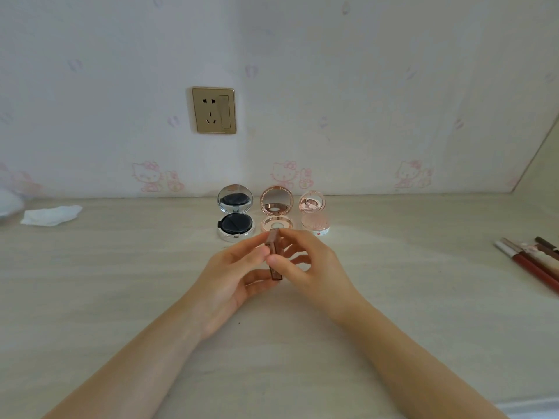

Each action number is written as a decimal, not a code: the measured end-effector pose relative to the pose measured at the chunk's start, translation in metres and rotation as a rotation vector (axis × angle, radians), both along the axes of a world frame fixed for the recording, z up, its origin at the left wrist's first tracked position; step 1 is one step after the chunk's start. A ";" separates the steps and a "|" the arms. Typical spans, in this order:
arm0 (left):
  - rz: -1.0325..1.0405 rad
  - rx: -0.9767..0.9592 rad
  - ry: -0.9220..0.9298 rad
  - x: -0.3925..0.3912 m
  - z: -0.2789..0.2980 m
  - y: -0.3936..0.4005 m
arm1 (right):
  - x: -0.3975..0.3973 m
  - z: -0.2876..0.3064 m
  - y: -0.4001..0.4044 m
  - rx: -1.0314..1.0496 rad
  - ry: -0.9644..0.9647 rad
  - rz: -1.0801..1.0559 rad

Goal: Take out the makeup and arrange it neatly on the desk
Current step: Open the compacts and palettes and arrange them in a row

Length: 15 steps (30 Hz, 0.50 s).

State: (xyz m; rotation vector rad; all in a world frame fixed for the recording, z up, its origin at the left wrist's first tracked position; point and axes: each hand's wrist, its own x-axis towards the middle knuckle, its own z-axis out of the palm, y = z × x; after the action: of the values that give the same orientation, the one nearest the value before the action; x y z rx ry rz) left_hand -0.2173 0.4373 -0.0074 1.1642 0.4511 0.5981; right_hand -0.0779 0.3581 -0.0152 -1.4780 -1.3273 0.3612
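Observation:
A slim brown lipstick tube (274,240) stands nearly upright above the middle of the desk, held by both hands. My left hand (233,282) grips its lower part from the left, and my right hand (305,267) pinches it from the right. Behind it, against the wall, three open compacts stand in a row: a clear one with a black puff (235,216), a rose-gold one (276,207) and a small pink one (313,211). Several lip pencils (532,263) lie at the desk's right edge.
A crumpled white tissue (51,215) lies at the far left of the pale wood desk (121,282). A gold wall socket (214,110) sits on the wallpapered wall above the compacts.

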 end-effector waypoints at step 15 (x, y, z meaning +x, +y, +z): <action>0.029 -0.046 0.048 -0.002 0.003 -0.003 | 0.002 -0.004 -0.002 0.107 -0.200 0.065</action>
State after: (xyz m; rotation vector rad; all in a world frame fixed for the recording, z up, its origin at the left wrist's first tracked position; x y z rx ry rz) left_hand -0.2195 0.4341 -0.0043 1.1321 0.5209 0.5825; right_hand -0.0763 0.3560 -0.0197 -1.4111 -1.5323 0.1844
